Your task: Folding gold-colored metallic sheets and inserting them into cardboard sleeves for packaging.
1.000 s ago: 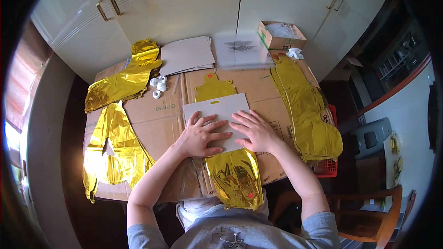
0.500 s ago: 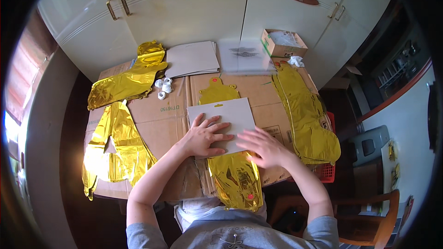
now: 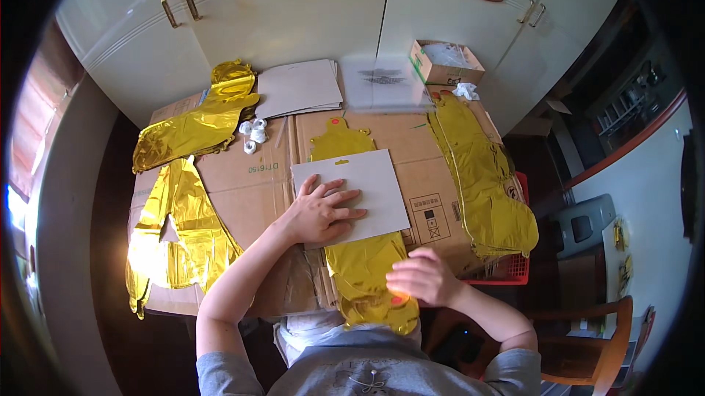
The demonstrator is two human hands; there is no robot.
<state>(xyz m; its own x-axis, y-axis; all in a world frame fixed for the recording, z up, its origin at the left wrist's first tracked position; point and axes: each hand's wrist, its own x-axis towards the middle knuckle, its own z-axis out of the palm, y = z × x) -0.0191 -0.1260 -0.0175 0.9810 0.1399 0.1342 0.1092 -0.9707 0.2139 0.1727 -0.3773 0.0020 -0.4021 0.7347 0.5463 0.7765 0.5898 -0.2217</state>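
Note:
A flat gold foil balloon (image 3: 367,264) lies lengthwise on the cardboard, with a pale grey card (image 3: 385,190) across its middle. The card has a small hang slot near its far edge. My left hand (image 3: 323,212) rests flat on the card with its fingers spread. At the near right edge of the foil is my right hand (image 3: 426,278), its fingers bent and a little smeared by motion; whether they grip the foil cannot be told. The foil's near end reaches past the table edge toward my lap, and its far end shows beyond the card.
More gold foil pieces lie at left (image 3: 180,227), back left (image 3: 191,128) and right (image 3: 485,183). Grey cards (image 3: 297,88), clear plastic sheets (image 3: 382,84), a small open box (image 3: 444,62) and white rolls (image 3: 253,132) line the back. A wooden chair (image 3: 602,352) stands at right.
My right hand has left the card and moved toward me to the foil's near right edge. My left hand stays spread on the card. The view has shifted slightly.

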